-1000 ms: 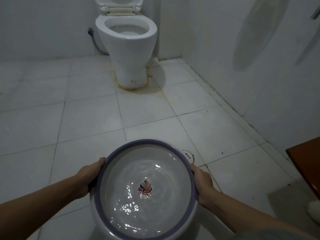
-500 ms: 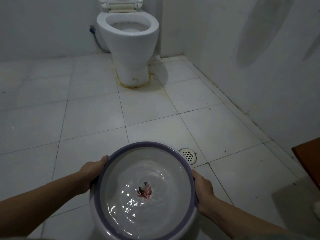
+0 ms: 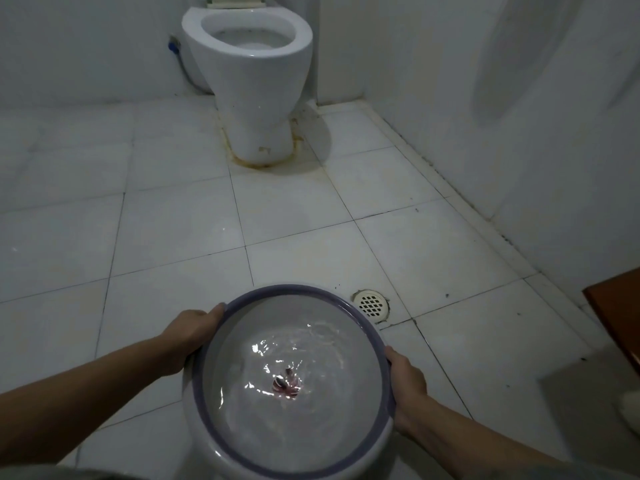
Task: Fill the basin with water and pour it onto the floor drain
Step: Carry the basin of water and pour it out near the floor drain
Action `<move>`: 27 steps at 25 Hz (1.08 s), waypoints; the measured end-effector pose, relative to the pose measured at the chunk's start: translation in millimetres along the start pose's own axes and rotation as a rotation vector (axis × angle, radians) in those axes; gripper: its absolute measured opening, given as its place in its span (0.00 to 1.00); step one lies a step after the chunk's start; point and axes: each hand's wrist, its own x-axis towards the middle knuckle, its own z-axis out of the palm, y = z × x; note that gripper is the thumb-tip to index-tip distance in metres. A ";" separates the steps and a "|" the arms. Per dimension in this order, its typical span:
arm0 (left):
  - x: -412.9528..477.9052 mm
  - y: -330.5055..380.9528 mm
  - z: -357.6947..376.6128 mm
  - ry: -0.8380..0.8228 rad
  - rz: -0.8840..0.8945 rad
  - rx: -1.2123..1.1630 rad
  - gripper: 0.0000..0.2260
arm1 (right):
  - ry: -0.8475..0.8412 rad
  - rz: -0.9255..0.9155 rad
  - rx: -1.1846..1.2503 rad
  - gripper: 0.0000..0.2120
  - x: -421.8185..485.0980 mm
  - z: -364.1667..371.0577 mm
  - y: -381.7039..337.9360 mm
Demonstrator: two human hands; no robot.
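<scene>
basin (image 3: 242,441) seemingly level, mouth up | both hands grip rim | drain (image 3: 370,303) beyond

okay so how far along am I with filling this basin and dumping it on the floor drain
Filling looks done: the basin holds rippling water. In hand: your left hand and right hand grip its rim on opposite sides, carrying it level just short of the floor drain. Left: tip it over the drain; no water is leaving the basin.
</scene>
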 end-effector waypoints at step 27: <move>3.3 12.7 5.0 -0.020 0.058 -0.030 0.18 | 0.016 0.055 0.009 0.19 5.4 -0.4 4.0</move>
